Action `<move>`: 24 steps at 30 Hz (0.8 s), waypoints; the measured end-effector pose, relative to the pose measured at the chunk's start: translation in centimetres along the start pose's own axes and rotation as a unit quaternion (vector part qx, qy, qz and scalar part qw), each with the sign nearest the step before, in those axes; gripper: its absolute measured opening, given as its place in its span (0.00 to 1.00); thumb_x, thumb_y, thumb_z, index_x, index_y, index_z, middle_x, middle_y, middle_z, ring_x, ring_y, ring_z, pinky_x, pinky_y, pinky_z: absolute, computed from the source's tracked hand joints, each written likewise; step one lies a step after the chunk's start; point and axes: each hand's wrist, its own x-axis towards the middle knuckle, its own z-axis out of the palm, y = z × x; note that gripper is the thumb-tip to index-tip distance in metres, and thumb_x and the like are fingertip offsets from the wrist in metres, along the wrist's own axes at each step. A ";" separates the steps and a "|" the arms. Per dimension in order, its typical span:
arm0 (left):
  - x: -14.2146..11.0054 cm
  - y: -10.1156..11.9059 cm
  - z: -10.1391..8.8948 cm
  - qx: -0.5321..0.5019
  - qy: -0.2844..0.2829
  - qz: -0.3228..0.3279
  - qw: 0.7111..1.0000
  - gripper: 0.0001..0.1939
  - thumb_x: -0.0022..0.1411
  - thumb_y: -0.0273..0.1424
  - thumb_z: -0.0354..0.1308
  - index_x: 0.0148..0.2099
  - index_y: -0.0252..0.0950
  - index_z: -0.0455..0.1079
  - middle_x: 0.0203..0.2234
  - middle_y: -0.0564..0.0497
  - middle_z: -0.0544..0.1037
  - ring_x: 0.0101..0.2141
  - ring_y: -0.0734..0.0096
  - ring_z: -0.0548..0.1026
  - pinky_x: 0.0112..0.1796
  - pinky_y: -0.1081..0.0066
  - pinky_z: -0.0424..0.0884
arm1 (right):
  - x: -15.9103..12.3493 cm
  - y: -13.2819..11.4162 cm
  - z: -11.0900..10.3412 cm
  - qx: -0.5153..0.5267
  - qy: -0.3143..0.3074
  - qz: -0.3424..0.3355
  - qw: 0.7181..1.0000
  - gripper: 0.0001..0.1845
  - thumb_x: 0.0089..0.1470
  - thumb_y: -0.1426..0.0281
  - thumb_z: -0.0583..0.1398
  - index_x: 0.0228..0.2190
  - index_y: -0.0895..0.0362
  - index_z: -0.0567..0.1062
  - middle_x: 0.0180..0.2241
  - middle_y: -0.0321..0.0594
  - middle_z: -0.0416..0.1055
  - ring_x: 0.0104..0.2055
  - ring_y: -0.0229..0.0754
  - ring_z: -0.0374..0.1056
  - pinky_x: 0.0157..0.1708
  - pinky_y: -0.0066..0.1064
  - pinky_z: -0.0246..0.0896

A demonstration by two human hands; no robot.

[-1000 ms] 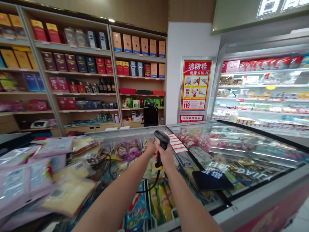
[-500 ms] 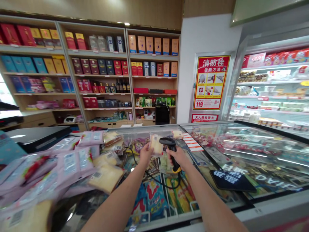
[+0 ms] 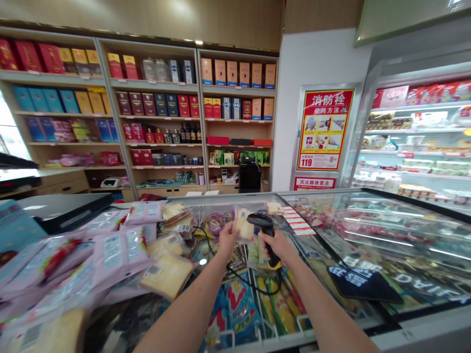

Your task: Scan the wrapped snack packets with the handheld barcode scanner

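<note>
My left hand pinches the left edge of a clear packet of pale yellow bread with a barcode label near its top. The fingers of my right hand are wrapped round the grip of a black and yellow barcode scanner. The scanner's head points left and sits close beside the packet's upper right. From the grip a black cable loops down and back to the left. Both hands are above the glass top of a chest freezer. To the left lie more bread packets with barcode labels.
Pink-white packets are heaped at the left. Frozen goods in blue bags show inside the freezer. A black pad with white lettering rests on the glass at right. Shelves of boxes and a lit fridge stand behind.
The whole view has shifted slightly, so things appear a little further right and lower. Both hands keep their hold, with the bread packet and scanner still close together.
</note>
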 end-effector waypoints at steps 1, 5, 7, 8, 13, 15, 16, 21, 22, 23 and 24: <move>0.0 0.0 0.0 0.000 0.004 -0.002 1.000 0.25 0.35 0.27 0.68 0.42 0.32 0.78 0.34 0.47 0.82 0.30 0.68 0.76 0.28 0.74 0.71 | 0.0 0.0 0.0 -0.001 -0.001 0.001 1.000 0.13 0.46 0.63 0.63 0.28 0.54 0.65 0.15 0.27 0.64 0.14 0.33 0.59 0.14 0.25 0.57; 0.1 -0.2 -0.1 -0.005 0.009 -0.008 1.000 0.25 0.36 0.26 0.67 0.42 0.32 0.78 0.33 0.47 0.82 0.30 0.68 0.76 0.27 0.74 0.71 | 0.0 0.0 0.1 0.004 -0.009 0.006 1.000 0.11 0.47 0.64 0.62 0.28 0.54 0.65 0.15 0.26 0.63 0.14 0.33 0.59 0.14 0.25 0.57; 0.1 -0.3 -0.1 -0.007 0.006 -0.010 1.000 0.25 0.36 0.25 0.67 0.43 0.32 0.78 0.33 0.47 0.82 0.30 0.68 0.76 0.27 0.74 0.71 | 0.1 0.1 0.1 0.008 -0.015 0.006 1.000 0.10 0.47 0.64 0.62 0.28 0.54 0.66 0.15 0.26 0.63 0.14 0.33 0.58 0.14 0.25 0.56; 0.1 -0.3 -0.1 -0.007 0.005 -0.010 1.000 0.25 0.37 0.25 0.67 0.43 0.31 0.78 0.34 0.47 0.82 0.30 0.68 0.76 0.27 0.74 0.71 | 0.1 0.2 0.1 0.009 -0.017 0.006 1.000 0.10 0.47 0.64 0.62 0.28 0.55 0.66 0.15 0.26 0.63 0.14 0.33 0.59 0.14 0.25 0.57; 0.2 -0.5 -0.1 -0.003 0.011 -0.005 1.000 0.24 0.37 0.24 0.66 0.42 0.31 0.78 0.33 0.47 0.82 0.28 0.70 0.75 0.26 0.75 0.70 | 0.1 0.3 0.1 0.016 -0.012 0.007 1.000 0.11 0.46 0.64 0.63 0.28 0.55 0.67 0.15 0.26 0.63 0.14 0.34 0.59 0.14 0.26 0.57; 0.2 -0.5 0.0 0.000 0.013 -0.007 1.000 0.24 0.38 0.24 0.65 0.43 0.31 0.78 0.32 0.48 0.82 0.27 0.71 0.75 0.25 0.75 0.70 | 0.0 0.1 0.1 0.018 -0.012 0.003 1.000 0.12 0.45 0.63 0.64 0.27 0.55 0.67 0.15 0.27 0.63 0.14 0.34 0.59 0.14 0.26 0.56; 0.1 -0.4 0.0 0.004 0.015 -0.010 1.000 0.24 0.39 0.24 0.64 0.43 0.32 0.78 0.32 0.49 0.82 0.26 0.71 0.75 0.25 0.75 0.70 | 0.0 0.1 0.2 0.020 -0.014 0.000 1.000 0.12 0.44 0.63 0.64 0.27 0.55 0.67 0.15 0.27 0.63 0.13 0.34 0.59 0.14 0.26 0.55; 0.0 0.3 0.0 0.036 0.050 -0.022 0.998 0.23 0.40 0.21 0.62 0.44 0.32 0.78 0.29 0.50 0.81 0.25 0.73 0.74 0.24 0.77 0.68 | -0.2 -0.3 1.0 0.065 -0.009 0.005 0.998 0.15 0.42 0.61 0.65 0.26 0.55 0.66 0.14 0.27 0.64 0.13 0.33 0.58 0.14 0.26 0.56; 0.0 0.7 -0.1 0.044 0.058 -0.019 0.997 0.24 0.40 0.21 0.61 0.44 0.32 0.78 0.28 0.50 0.81 0.24 0.73 0.74 0.24 0.77 0.68 | -0.3 -0.5 1.3 0.075 -0.006 0.008 0.997 0.15 0.42 0.61 0.65 0.27 0.55 0.66 0.14 0.27 0.64 0.13 0.33 0.58 0.14 0.26 0.56; -0.1 1.1 -0.3 0.051 0.065 -0.015 0.996 0.24 0.40 0.20 0.61 0.44 0.32 0.78 0.28 0.51 0.81 0.24 0.73 0.74 0.23 0.77 0.68 | -0.4 -0.6 1.6 0.085 -0.005 0.011 0.996 0.16 0.42 0.61 0.66 0.27 0.54 0.65 0.14 0.27 0.64 0.13 0.33 0.59 0.14 0.26 0.56; -0.2 1.7 -0.6 0.055 0.068 -0.011 0.996 0.24 0.41 0.20 0.61 0.44 0.32 0.78 0.27 0.51 0.81 0.24 0.73 0.74 0.23 0.77 0.68 | -0.5 -0.8 2.0 0.093 -0.007 0.012 0.996 0.16 0.42 0.61 0.66 0.27 0.54 0.66 0.15 0.27 0.64 0.13 0.33 0.59 0.14 0.25 0.55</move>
